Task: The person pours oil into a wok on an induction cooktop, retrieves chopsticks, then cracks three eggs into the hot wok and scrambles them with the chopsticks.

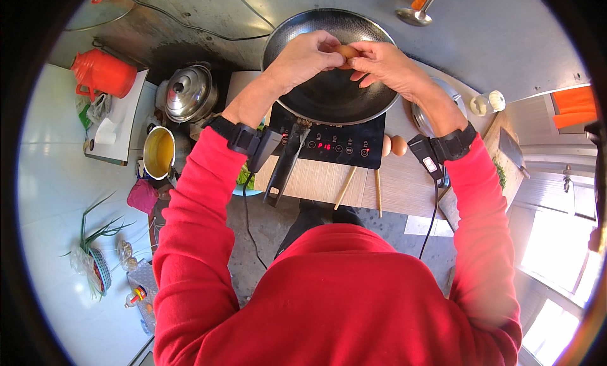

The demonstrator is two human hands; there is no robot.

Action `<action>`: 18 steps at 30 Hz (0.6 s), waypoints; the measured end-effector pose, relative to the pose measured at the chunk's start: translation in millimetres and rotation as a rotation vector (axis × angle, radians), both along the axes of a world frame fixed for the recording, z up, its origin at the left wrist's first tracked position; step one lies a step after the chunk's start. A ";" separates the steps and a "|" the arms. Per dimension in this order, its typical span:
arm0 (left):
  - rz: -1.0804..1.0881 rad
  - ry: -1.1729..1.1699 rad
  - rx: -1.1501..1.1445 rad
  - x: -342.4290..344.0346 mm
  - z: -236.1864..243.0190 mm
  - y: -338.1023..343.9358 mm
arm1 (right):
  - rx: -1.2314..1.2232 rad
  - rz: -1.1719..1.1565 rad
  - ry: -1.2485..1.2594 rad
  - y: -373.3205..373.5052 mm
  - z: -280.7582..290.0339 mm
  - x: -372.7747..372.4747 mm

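Over the dark wok (pixel 335 106), both hands grip a brown egg (pixel 346 52) between their fingertips. My left hand (pixel 308 57) pinches its left side, and my right hand (pixel 387 65) holds its right side with the lower fingers partly spread. Whether the shell is cracked I cannot tell. The wok rests on a black induction cooker (pixel 344 144) with a lit red display, its handle (pixel 284 167) pointing toward me. Two more brown eggs (pixel 399 145) lie beside the cooker on the right. A pair of chopsticks (pixel 345 187) sits at the table's near edge.
Right of the wok are a round metal lid (pixel 418 116), a small jar (pixel 487 103) and a cleaver (pixel 511 152) on a cutting board (pixel 515 182). On the left stand a lidded steel pot (pixel 188 93) and a pot with yellow contents (pixel 152 152). A ladle (pixel 415 17) hangs behind.
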State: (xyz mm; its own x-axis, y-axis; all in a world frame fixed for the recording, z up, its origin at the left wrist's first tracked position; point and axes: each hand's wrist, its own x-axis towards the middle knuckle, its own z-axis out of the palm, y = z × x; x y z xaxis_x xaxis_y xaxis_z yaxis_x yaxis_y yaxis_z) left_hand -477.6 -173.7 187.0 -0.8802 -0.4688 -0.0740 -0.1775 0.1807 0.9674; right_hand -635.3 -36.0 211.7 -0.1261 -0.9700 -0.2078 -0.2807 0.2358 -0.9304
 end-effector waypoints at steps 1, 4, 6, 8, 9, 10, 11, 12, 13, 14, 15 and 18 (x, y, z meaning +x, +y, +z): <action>0.001 0.000 -0.004 -0.6 0.5 0.4 | -0.009 0.012 0.015 -1.0 0.3 -0.7; -0.043 -0.009 -0.026 -3.3 5.4 -3.6 | -0.046 0.042 0.065 -3.7 2.1 -3.4; -0.075 -0.014 -0.043 -6.3 9.4 -8.2 | -0.092 0.076 0.080 -5.4 3.3 -4.8; -0.081 -0.020 -0.036 -7.7 10.6 -9.9 | -0.098 0.072 0.124 -7.0 3.4 -5.3; -0.072 -0.023 -0.025 -8.9 10.5 -10.0 | -0.103 0.070 0.146 -7.7 2.8 -5.4; -0.069 -0.014 -0.003 -9.9 10.1 -10.1 | -0.103 0.067 0.146 -8.5 1.7 -5.2; -0.064 -0.030 -0.001 -10.6 9.1 -9.6 | -0.103 0.065 0.146 -8.9 -0.2 -5.0; -0.065 -0.036 0.012 -11.2 7.4 -8.3 | -0.103 0.062 0.147 -9.3 -2.5 -4.8; -0.060 -0.051 0.033 -11.8 5.3 -7.3 | -0.085 0.039 0.119 -9.3 -5.3 -4.6; -0.052 -0.055 0.030 -12.3 3.6 -5.9 | -0.067 0.016 0.092 -9.0 -8.6 -4.2; -0.038 -0.069 0.037 -12.0 0.9 -4.6 | -0.048 -0.007 0.063 -8.8 -12.1 -3.9; -0.025 -0.097 0.044 -12.2 -6.7 -2.4 | -0.048 -0.029 0.001 -7.5 -22.0 -2.7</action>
